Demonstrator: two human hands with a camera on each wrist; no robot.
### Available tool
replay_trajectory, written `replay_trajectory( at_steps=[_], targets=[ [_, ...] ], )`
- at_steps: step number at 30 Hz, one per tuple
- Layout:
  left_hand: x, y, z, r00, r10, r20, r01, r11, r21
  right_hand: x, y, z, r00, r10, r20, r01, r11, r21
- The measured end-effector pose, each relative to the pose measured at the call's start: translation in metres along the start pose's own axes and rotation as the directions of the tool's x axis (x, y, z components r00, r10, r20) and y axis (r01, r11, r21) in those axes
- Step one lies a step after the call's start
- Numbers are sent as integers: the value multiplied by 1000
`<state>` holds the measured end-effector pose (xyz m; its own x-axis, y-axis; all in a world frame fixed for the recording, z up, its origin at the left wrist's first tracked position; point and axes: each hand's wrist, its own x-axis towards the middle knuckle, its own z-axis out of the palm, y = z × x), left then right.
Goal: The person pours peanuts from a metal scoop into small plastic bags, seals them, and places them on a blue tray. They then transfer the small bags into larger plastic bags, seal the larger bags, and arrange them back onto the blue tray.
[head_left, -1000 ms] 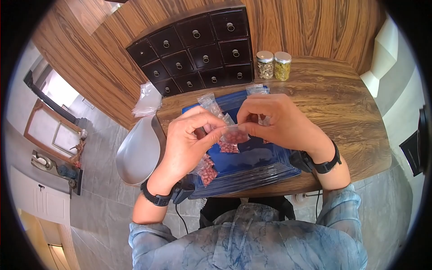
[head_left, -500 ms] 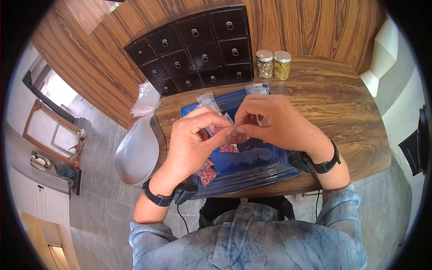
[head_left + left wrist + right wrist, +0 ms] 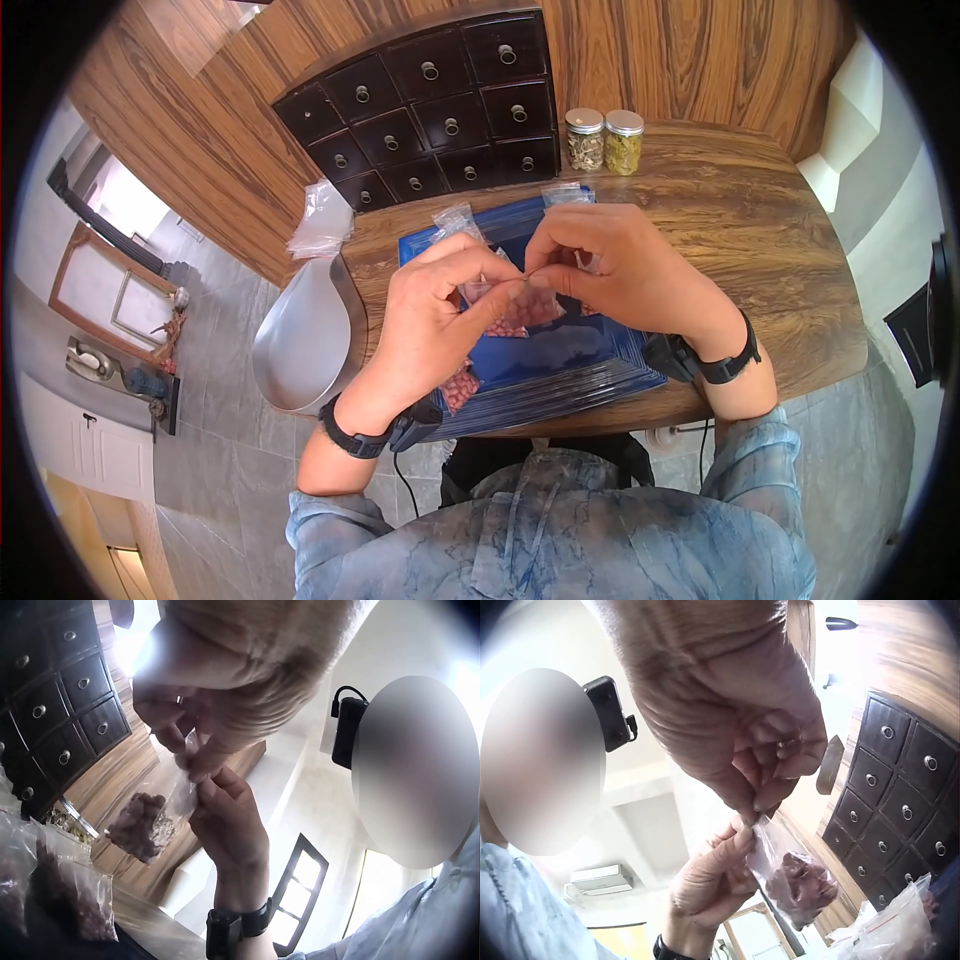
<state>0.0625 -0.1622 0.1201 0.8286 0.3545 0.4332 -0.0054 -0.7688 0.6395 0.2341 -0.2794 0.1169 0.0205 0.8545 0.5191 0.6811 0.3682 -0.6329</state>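
Observation:
Both hands pinch the top edge of a small clear zip bag of reddish-pink beans or nuts, which hangs over the blue tray. My left hand has thumb and forefinger at the edge, and the fingertips of my right hand meet them there. In the left wrist view the bag's contents sit in its lower part, below the pinched top. The right wrist view shows the same filled bag hanging from the joined fingertips. On the tray lies another filled bag, partly behind my left wrist.
More filled bags lie at the tray's back. A dark cabinet of small drawers stands behind, with two lidded jars to its right. Left are a stack of clear bags and a silver scoop-shaped pan at the table edge.
My left fingertips have slid right along the bag's top until they meet the right ones. The bag now hangs more visibly beneath them; the right hand has barely moved.

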Motion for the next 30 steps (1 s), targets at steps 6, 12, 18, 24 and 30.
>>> replay_trajectory(
  at_steps=[6,12,18,24,30],
  targets=[
    [-3,2,0,999,-24,-21,24,1000,-3,0,1,-3,999,-44,-9,43,996,-73],
    [-13,-14,-2,993,-111,-32,108,990,-87,-1,-1,-11,998,54,25,-51,995,-89],
    [-20,-38,-8,986,-163,-30,154,967,-202,-4,1,-21,969,227,93,-208,962,-177],
    [-12,-60,-3,934,-316,165,319,948,7,-1,31,-23,875,348,335,-218,904,-368],
    [-1,-81,12,942,-255,216,189,939,286,-4,66,-23,900,394,188,-147,680,-719]
  ],
)
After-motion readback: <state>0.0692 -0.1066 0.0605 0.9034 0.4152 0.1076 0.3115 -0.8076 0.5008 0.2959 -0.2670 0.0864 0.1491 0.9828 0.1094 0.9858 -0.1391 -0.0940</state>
